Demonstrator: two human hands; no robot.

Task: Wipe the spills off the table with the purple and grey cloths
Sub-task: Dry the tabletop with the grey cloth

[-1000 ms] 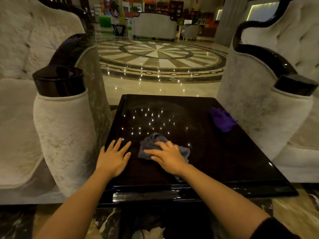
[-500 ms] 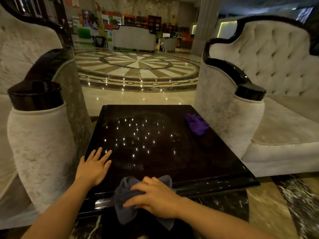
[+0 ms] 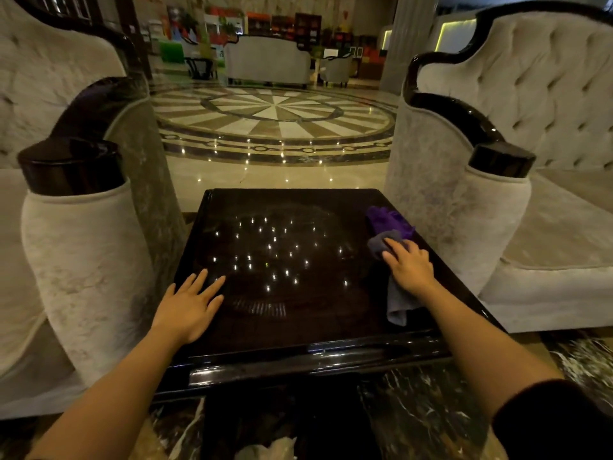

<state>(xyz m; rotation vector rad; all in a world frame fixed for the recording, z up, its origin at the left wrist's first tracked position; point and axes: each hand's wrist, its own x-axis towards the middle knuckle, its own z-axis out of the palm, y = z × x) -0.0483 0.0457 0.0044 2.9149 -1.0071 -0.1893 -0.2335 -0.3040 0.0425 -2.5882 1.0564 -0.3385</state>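
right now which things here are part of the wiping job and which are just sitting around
Part of the job:
- grey cloth, under the right hand
- purple cloth, lying at the table's right edge
- dark table, with the left hand flat on it

Just around:
- left armchair
- right armchair
- pale crumpled thing on the floor below the table

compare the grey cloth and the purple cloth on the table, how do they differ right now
The grey cloth lies spread flat under the right hand, trailing back toward the near edge; the purple cloth sits bunched in a heap with no hand on it. The purple one lies farther from the person, just beyond the grey one's front edge; whether they touch is unclear. Both rest on the right side of the dark table.
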